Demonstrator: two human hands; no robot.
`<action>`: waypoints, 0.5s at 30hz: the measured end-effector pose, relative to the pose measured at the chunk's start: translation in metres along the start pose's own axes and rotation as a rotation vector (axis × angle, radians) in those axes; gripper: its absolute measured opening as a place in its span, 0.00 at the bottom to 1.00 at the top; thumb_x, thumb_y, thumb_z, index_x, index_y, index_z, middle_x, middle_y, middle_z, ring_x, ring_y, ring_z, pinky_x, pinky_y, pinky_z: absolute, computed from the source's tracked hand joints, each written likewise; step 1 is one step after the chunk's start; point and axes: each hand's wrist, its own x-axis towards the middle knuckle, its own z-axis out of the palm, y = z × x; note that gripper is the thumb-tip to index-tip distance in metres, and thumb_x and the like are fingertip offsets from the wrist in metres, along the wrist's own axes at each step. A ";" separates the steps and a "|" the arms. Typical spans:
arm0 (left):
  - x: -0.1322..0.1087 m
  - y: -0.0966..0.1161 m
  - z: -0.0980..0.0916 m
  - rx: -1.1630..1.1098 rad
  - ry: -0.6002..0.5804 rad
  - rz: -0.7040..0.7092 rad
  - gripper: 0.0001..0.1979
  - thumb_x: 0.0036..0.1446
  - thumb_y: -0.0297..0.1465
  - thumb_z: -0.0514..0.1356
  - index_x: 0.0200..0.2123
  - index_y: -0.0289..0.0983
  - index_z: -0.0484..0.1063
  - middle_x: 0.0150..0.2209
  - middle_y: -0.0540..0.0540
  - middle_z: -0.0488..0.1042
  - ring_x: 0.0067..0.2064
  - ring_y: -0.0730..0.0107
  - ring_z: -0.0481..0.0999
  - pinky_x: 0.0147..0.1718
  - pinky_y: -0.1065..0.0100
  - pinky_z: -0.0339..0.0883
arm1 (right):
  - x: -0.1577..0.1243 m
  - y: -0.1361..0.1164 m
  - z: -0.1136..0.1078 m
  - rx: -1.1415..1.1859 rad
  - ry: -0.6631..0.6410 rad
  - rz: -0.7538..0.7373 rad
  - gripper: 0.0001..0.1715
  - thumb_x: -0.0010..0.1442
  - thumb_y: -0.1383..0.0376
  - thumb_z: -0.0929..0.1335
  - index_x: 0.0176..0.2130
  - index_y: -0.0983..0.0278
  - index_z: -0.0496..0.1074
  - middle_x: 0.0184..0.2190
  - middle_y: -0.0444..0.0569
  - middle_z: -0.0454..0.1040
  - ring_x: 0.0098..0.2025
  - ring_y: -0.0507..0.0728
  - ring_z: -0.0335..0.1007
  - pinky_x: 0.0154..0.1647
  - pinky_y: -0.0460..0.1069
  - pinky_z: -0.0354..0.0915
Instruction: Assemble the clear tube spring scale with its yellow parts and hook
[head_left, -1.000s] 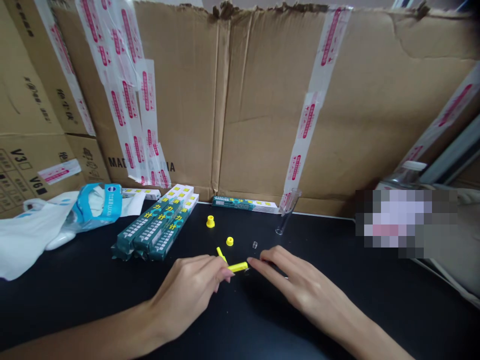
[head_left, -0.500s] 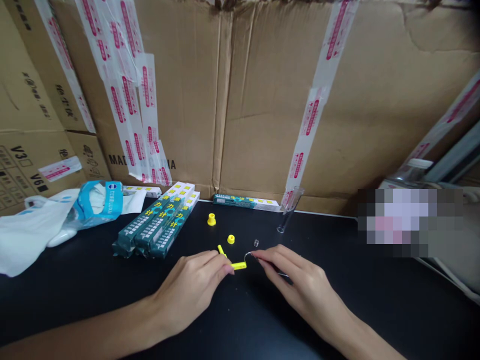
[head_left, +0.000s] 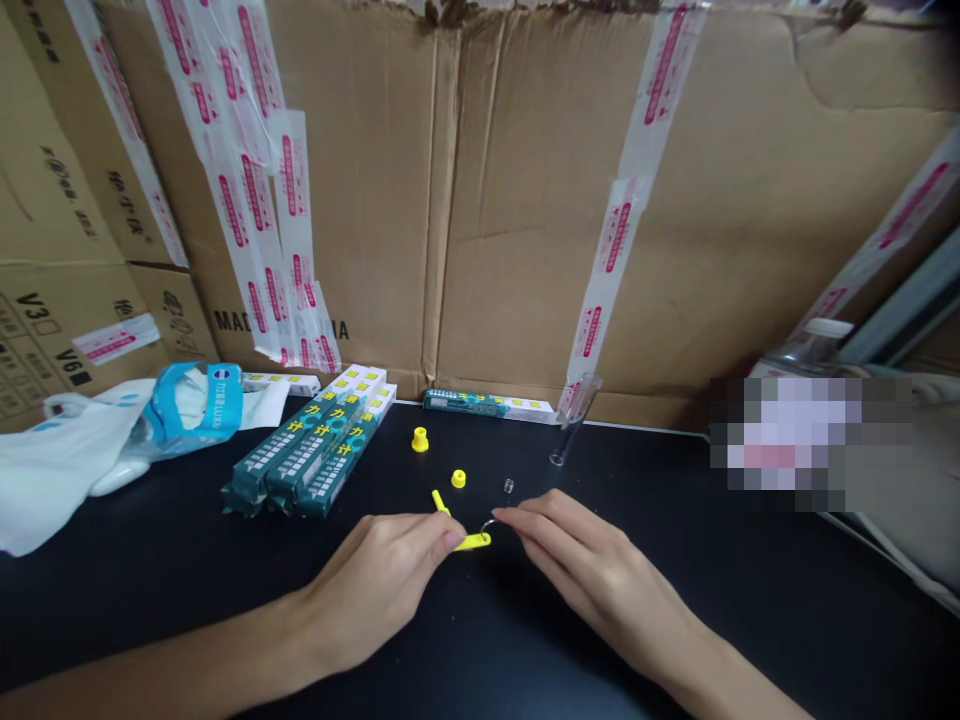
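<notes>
My left hand (head_left: 397,565) pinches a flat yellow plastic strip (head_left: 475,542) whose end sticks out to the right. My right hand (head_left: 574,560) grips a thin curved metal hook (head_left: 487,524), and the hook's tip meets the hole at the strip's end. Whether it passes fully through is too small to tell. A yellow rod (head_left: 439,500) shows just beyond my left fingers; its lower end is hidden. Past my hands stand two yellow caps, a taller one (head_left: 420,440) and a smaller one (head_left: 458,479). Near my right fingertips lies a small coil spring (head_left: 508,486).
A clear tube (head_left: 574,430) leans near the cardboard wall (head_left: 517,200). Several dark green and white boxes (head_left: 311,445) are stacked at left, beside a blue tissue pack (head_left: 199,400) and a white bag (head_left: 60,460). Another box (head_left: 487,403) lies along the wall. A bottle (head_left: 817,345) stands at right.
The hook has turned so its tip now sits at the hole of the yellow strip. My right hand has shifted slightly left, and the strip's end has dipped a little.
</notes>
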 end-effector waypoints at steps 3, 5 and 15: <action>0.001 0.002 -0.002 -0.052 -0.027 -0.025 0.17 0.74 0.35 0.45 0.37 0.40 0.71 0.30 0.53 0.74 0.30 0.71 0.75 0.30 0.71 0.63 | 0.000 0.000 -0.005 -0.122 0.001 -0.109 0.18 0.70 0.74 0.60 0.54 0.72 0.72 0.41 0.59 0.79 0.40 0.61 0.77 0.37 0.53 0.77; 0.000 0.002 -0.002 -0.046 -0.041 -0.045 0.11 0.70 0.39 0.53 0.41 0.41 0.71 0.29 0.55 0.75 0.28 0.72 0.75 0.30 0.72 0.64 | 0.002 -0.002 -0.009 -0.189 0.003 -0.180 0.19 0.70 0.75 0.59 0.55 0.74 0.71 0.41 0.61 0.79 0.41 0.61 0.78 0.38 0.53 0.78; 0.001 -0.001 -0.001 0.059 0.137 0.144 0.12 0.72 0.36 0.53 0.41 0.42 0.75 0.34 0.52 0.78 0.34 0.69 0.75 0.34 0.70 0.66 | 0.001 -0.004 -0.012 -0.186 0.005 -0.137 0.24 0.70 0.76 0.56 0.57 0.70 0.71 0.43 0.60 0.79 0.43 0.60 0.79 0.40 0.52 0.78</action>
